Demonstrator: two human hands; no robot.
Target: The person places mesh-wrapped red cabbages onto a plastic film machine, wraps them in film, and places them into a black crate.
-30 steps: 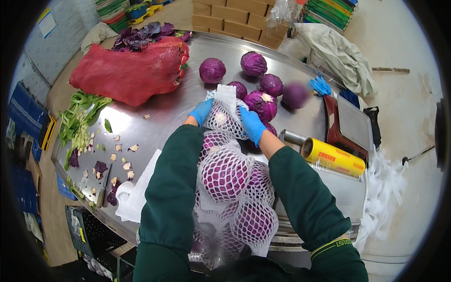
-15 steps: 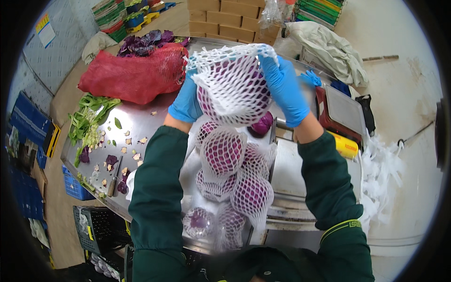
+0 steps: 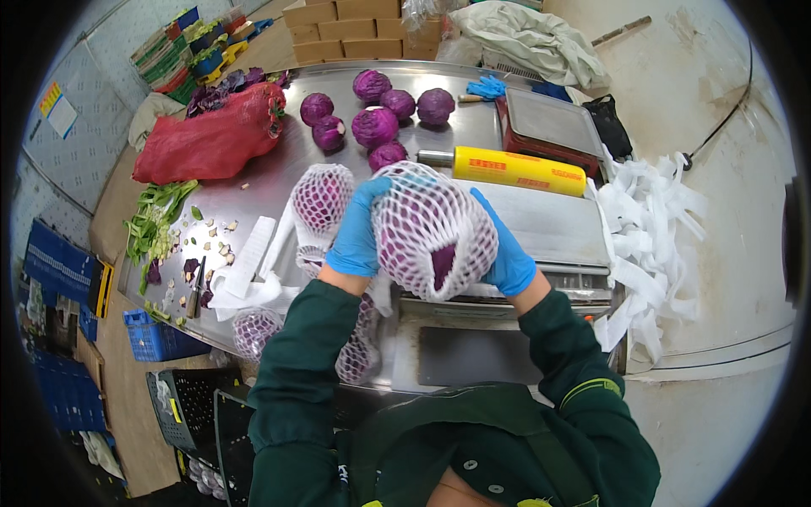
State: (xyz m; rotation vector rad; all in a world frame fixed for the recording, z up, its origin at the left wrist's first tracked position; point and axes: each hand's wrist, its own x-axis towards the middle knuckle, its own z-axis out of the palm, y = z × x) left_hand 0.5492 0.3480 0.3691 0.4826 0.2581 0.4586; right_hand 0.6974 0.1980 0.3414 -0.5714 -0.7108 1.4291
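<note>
The left hand (image 3: 359, 230) in a blue glove grips the left side of a netted cabbage (image 3: 432, 230), and the right hand (image 3: 507, 249), also gloved, clasps its right side; between them the cabbage is held up above the near edge of the steel tabletop (image 3: 279, 173). The white net (image 3: 325, 198) runs on from it: one more netted head lies just left of the left hand, and others hang below the tabletop edge by the left sleeve, though how many I cannot quite tell. Beyond the hands lies a yellow film roll (image 3: 515, 169), with a scale (image 3: 553, 122) behind it. Five loose cabbages (image 3: 374, 127) sit near the far edge, and a red sack (image 3: 207, 139) lies to their left. Leaf scraps (image 3: 152, 224) and a knife (image 3: 195, 287) lie at the left end.
</note>
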